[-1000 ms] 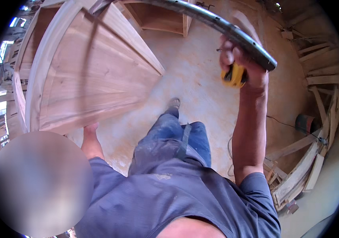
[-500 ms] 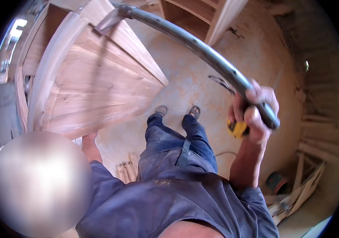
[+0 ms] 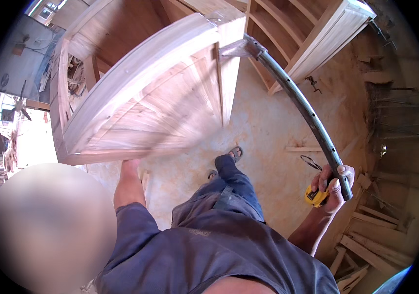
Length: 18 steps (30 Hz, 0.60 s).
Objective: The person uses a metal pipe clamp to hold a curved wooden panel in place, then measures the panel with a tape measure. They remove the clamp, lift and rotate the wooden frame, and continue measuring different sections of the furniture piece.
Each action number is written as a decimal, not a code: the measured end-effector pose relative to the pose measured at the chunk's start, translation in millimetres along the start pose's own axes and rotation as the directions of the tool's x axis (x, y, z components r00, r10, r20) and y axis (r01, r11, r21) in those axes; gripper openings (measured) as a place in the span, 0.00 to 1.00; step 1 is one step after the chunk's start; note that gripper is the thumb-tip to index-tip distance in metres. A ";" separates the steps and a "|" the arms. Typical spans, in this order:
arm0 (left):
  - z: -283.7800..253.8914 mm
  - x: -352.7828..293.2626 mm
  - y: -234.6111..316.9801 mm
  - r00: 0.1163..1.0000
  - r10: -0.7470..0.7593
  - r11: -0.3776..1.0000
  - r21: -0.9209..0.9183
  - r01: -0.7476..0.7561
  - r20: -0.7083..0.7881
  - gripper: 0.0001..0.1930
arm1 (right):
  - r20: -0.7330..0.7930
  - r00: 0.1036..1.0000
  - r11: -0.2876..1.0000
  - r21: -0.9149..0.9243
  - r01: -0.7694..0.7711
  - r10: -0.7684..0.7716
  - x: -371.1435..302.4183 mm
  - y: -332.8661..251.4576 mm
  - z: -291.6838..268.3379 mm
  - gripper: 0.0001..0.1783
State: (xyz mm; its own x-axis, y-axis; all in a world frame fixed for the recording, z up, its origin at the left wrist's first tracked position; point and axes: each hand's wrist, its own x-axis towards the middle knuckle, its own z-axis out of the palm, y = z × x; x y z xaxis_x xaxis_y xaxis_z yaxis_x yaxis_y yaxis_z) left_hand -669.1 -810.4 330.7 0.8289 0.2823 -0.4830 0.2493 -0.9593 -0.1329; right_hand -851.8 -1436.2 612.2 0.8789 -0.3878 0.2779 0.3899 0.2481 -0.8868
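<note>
My right hand (image 3: 335,188) is closed round the lower end of a long metal bar clamp (image 3: 307,108) with holes along its bar. A yellow tape measure (image 3: 317,196) with a dark cord loop is tucked in the same hand. At the bar's far end, the clamp's jaw (image 3: 236,50) is at the corner post of a pale wooden cabinet (image 3: 145,105), which has a framed panel side. Whether the jaw presses on the wood I cannot tell. My left hand (image 3: 131,165) reaches under the cabinet's near lower edge; its fingers are hidden behind the wood.
Another wooden cabinet with shelves (image 3: 317,39) stands beyond, at the upper right. Wood offcuts (image 3: 371,250) lie along the right side. A small clamp (image 3: 312,84) is on the floor (image 3: 263,132). A blurred round patch hides the lower left.
The view has turned left, so the cabinet appears farther right. My right hand, with the clamp and tape measure, appears lower and farther right. One foot has shifted.
</note>
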 end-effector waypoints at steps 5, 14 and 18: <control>32.3 -26.4 2.7 0.997 -0.068 0.981 -0.177 0.074 0.042 0.24 | -0.047 0.999 0.999 -0.045 -0.018 0.015 2.7 -5.3 -8.3 0.19; 90.2 -103.0 8.2 0.970 -0.190 0.792 -0.561 0.243 0.153 0.23 | 0.030 0.999 1.000 0.016 -0.022 0.022 -24.6 -30.5 -51.2 0.21; 101.3 -121.1 15.1 0.937 -0.253 0.516 -0.785 0.342 0.242 0.23 | 0.011 0.999 0.998 0.048 -0.039 0.038 -9.8 -33.8 -66.6 0.18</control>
State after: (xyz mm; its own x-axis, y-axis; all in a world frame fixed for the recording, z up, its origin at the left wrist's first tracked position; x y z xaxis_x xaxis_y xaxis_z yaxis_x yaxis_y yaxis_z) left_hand -816.4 -860.0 299.5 0.5923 0.5046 -0.6282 0.8055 -0.3903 0.4460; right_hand -891.9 -1499.9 614.9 0.8961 -0.3684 0.2476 0.3682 0.3056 -0.8781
